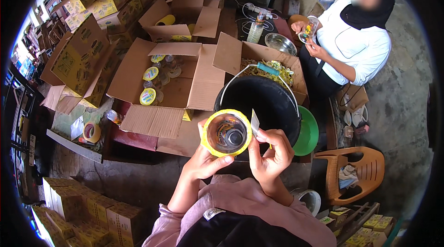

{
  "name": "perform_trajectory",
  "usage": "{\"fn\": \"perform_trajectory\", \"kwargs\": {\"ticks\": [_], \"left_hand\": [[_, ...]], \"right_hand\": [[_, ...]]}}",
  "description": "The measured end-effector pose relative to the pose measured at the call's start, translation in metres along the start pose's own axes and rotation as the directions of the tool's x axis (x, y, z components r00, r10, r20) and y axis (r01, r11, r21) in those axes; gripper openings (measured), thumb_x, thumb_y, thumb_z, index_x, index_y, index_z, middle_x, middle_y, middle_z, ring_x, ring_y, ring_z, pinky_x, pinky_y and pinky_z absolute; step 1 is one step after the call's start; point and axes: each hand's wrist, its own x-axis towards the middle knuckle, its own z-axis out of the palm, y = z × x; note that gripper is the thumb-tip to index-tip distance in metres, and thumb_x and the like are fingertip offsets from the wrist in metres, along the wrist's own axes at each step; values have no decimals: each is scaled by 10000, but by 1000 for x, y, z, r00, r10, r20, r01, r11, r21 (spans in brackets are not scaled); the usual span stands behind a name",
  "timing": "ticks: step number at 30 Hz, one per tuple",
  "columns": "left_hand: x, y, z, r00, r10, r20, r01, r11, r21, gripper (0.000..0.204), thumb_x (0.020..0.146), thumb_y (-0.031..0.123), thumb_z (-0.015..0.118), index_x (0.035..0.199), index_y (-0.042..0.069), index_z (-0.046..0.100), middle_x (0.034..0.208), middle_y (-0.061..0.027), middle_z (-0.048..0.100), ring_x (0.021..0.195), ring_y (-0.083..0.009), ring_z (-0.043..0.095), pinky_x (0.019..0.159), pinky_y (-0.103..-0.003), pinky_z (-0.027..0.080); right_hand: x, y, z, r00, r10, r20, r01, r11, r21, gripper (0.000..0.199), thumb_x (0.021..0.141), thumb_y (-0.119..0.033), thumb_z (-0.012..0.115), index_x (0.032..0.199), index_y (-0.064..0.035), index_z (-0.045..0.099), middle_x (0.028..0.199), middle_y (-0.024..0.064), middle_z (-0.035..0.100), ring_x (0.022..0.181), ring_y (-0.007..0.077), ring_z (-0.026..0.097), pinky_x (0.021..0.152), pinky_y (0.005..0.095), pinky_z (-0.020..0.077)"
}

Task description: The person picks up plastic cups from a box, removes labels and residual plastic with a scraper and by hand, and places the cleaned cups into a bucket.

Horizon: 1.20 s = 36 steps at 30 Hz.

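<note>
Fingers and thumb of the left hand [199,163] were found closed around a yellow-edged cup [209,141], its mouth turned up toward the wearer. In the right hand [273,151], a pale flat piece [255,123] was pinched between thumb and forefinger at the cup's right side; whether it was joined to the cup could not be determined. The cup was judged to be steadied by one hand so that the piece could be managed by the other. It was held in mid-air, seen against the near left rim of a black bucket [263,99]. A shiny inner wall and round base were noted; marks within could not be told from reflections. Past the bucket's right rim, a green basin [309,131] was observed. Leftward, on a low table [138,140], lidded cups [148,96] were contained in an open carton [180,92], presumably to be kept together, its near flap being folded out toward the table's near edge.
</note>
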Motion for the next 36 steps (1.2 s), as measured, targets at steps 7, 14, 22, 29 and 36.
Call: {"fn": "perform_trajectory", "kwargs": {"ticks": [7,14,22,29,36], "left_hand": [[-3,3,0,1000,-24,0,24,999,28,690,728,314,647,1237,-15,318,1210,-155,262,1174,-278,217,987,-373,193],[-2,8,-3,1000,-22,22,20,998,67,646,719,338,654,1202,2,387,1215,-152,321,1167,-285,223,987,-384,190],[-4,8,-5,999,38,-38,-35,997,75,639,722,311,665,1195,-17,386,1219,-162,316,1174,-276,275,982,-373,220],[-11,10,-13,1000,-7,-9,8,987,161,669,711,297,669,1218,-10,359,1218,-172,291,1161,-287,276,984,-382,221],[-17,5,-16,997,71,34,-76,977,201,797,667,357,684,1252,-24,299,1209,-164,267,1169,-304,267,982,-394,229]], "right_hand": [[2,1,-1,999,-40,-3,40,999,-26,195,637,79,644,816,15,603,626,78,550,518,141,530,462,218,411],[1,4,-5,997,-70,29,72,995,-75,205,635,74,652,819,-6,610,611,62,536,498,141,503,442,221,395],[-12,7,-2,998,-47,28,49,997,-54,208,627,79,658,809,-9,608,610,63,538,497,147,506,444,223,398],[-8,5,3,996,-64,56,65,998,-19,201,628,84,645,806,3,604,621,75,550,502,156,526,441,223,405],[-3,6,7,998,14,67,-22,992,121,189,632,99,641,797,18,596,628,83,556,520,140,538,454,214,410]]}}
